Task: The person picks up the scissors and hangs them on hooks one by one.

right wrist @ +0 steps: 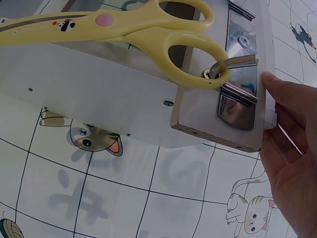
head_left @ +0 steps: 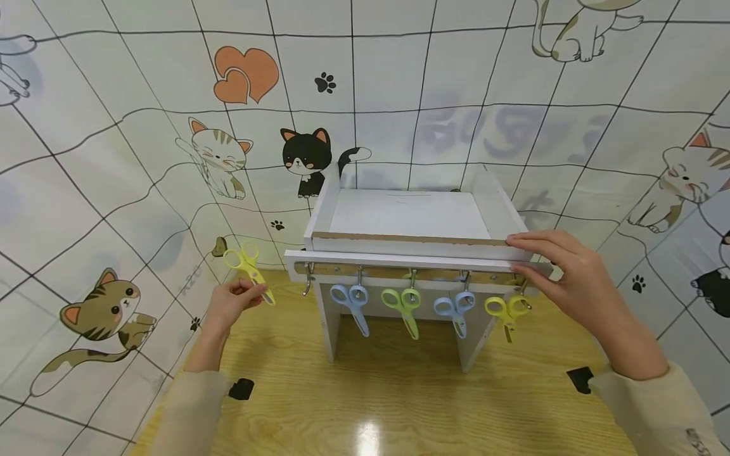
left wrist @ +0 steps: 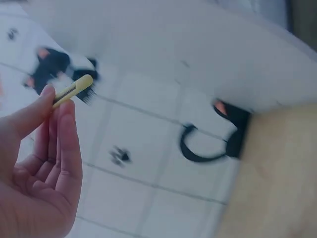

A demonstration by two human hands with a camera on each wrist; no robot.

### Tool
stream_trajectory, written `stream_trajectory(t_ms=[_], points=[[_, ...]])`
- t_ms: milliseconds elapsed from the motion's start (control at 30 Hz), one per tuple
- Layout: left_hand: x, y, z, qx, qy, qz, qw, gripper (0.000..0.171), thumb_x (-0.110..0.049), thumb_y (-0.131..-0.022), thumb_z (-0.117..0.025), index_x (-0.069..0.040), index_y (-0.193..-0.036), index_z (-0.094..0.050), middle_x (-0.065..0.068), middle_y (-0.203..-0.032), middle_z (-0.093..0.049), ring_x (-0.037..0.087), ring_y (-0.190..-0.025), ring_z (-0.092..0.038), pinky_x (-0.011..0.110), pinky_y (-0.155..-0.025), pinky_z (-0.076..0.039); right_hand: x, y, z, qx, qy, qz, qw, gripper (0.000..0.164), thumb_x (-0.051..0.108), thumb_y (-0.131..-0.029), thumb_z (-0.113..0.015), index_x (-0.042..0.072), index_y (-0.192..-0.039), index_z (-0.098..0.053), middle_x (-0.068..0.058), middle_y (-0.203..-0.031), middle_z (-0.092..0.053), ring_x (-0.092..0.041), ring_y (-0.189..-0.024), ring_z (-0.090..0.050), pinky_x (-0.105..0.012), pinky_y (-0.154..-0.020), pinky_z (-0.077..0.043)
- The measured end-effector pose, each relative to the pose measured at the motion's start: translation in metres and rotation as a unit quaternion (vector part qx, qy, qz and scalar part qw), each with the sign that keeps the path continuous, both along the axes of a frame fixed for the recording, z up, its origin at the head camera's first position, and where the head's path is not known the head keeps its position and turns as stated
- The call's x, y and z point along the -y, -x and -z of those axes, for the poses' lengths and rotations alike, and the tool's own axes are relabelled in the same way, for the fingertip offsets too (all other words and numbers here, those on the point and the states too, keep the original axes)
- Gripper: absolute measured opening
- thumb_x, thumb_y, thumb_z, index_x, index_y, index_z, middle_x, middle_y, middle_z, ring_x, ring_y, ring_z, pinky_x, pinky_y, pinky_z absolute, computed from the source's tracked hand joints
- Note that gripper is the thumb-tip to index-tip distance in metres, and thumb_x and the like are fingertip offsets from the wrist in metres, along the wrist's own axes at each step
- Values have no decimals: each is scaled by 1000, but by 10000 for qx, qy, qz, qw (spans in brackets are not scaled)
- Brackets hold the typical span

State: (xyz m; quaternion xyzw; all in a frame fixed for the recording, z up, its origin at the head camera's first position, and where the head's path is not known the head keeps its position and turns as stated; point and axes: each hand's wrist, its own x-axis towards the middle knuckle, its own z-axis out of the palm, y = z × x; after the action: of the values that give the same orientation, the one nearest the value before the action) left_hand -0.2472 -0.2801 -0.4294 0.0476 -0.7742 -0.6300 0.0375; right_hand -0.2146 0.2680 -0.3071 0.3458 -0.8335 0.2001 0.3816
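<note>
My left hand (head_left: 230, 304) pinches yellow scissors (head_left: 249, 265) between thumb and fingers near the blades, loops upward, left of a white hook rack (head_left: 399, 259). Their rounded yellow tip (left wrist: 81, 85) pokes past the fingertips in the left wrist view. At the rack's right end, my right hand (head_left: 578, 285) grips the board, fingers over the top and thumb lower at the front. Yellow scissors (right wrist: 148, 29) hang by one loop from the hook beside that hand. Along the same row hang blue scissors (head_left: 355, 310), green scissors (head_left: 407, 310) and another blue pair (head_left: 458, 311).
A metal hook (head_left: 308, 278) sits at the rack's left end. On top is a shallow white tray (head_left: 399, 215) with raised sides. The rack stands on a wood-grain table (head_left: 388, 392) with black patches, close to a wall sheet (head_left: 388, 69) printed with cats and grid lines.
</note>
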Motion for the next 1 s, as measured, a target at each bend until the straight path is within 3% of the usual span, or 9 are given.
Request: stream_trajectory(t_ms=[133,233,333,400,500,600,733,833,1000], points=[[-15,-17,-36,-661,-18,451,9968,18,-10,-93,-70,-11,-78,-62,-13,-74,-67,3,-68,-68,19,-71,-60,0,1,0,-4,10,9,10000,57,55,-97,-49,7,-116,-74,-12,-114,-71,12,-120,-48,-1,-82,-37],[-25,-30,-55,-1029,25,862,9909,18,-5,-92,-70,-11,-78,-62,-12,-77,-69,4,-69,-69,20,-70,-60,0,1,-1,-8,4,-4,10000,57,55,-97,-49,7,-116,-74,-12,-114,-71,12,-120,-49,-2,-81,-38],[-33,-41,-66,-1357,121,1453,9800,13,-1,-91,-70,-8,-81,-65,-12,-80,-71,4,-70,-70,21,-70,-59,0,0,-2,-5,-17,-23,10000,57,54,-98,-49,6,-117,-73,-13,-113,-71,13,-119,-49,-5,-77,-40],[-38,-47,-68,-1549,223,1954,9682,9,2,-90,-70,-3,-83,-66,-13,-80,-72,3,-70,-70,20,-69,-59,0,-1,-3,23,-33,-26,10000,56,54,-98,-50,6,-117,-73,-13,-113,-71,13,-119,-49,-5,-76,-40],[-44,-54,-64,-1621,377,2628,9504,7,3,-88,-71,5,-85,-65,-16,-80,-72,1,-72,-69,19,-67,-58,0,-1,-3,100,-51,-8,9999,57,54,-98,-50,6,-117,-73,-13,-113,-71,14,-120,-48,-4,-78,-39],[-50,-56,-54,-1382,598,3002,9419,13,-2,-88,-72,9,-85,-64,-18,-80,-72,0,-73,-68,20,-66,-56,0,-1,-2,90,-36,0,10000,57,54,-98,-49,7,-117,-73,-12,-114,-71,13,-119,-49,-7,-75,-40],[-55,-55,-34,-985,773,3143,9410,17,-6,-90,-72,8,-87,-64,-18,-80,-70,-1,-72,-66,21,-67,-56,-1,0,0,51,-15,-42,10000,56,53,-97,-49,7,-118,-73,-12,-114,-71,8,-116,-52,-7,-76,-40],[-56,-51,-20,-910,824,3126,9419,17,-6,-91,-71,8,-88,-64,-13,-81,-70,0,-72,-66,22,-68,-57,-1,1,0,27,13,-98,9999,56,53,-97,-49,6,-118,-73,-12,-114,-71,4,-115,-54,-5,-80,-38],[-57,-45,-3,-802,1031,2957,9463,15,-10,-91,-71,5,-90,-67,13,-84,-73,1,-73,-66,23,-68,-57,0,0,0,-12,16,-58,10000,56,53,-97,-48,7,-117,-73,-12,-114,-71,6,-117,-53,-11,-73,-42]])
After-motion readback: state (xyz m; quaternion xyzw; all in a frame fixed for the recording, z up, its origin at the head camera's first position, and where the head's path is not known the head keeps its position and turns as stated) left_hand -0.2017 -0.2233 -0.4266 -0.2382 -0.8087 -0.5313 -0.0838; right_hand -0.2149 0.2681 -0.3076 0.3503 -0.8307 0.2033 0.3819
